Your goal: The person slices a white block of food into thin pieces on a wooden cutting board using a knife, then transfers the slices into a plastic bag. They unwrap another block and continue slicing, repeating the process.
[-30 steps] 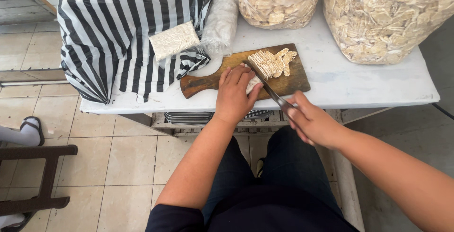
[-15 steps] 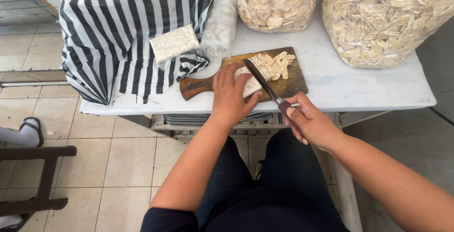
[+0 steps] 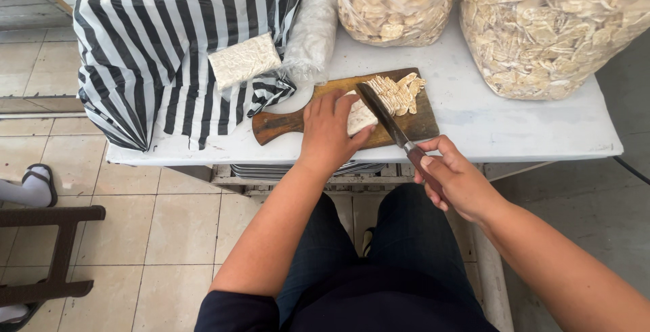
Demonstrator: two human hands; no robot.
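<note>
While both forearms are reaching forward over the lap: the hands are meeting at the board
Table [image 3: 514,129]: white, carrying the wooden cutting board [image 3: 420,123] near its front edge
Left hand [image 3: 330,129]: lying palm down, fingers together, pressing on the pale block [image 3: 360,117]
Right hand [image 3: 455,178]: fingers wrapping tight around the knife [image 3: 386,119] handle, blade angling down against the block beside the cut slices [image 3: 401,93]
</note>
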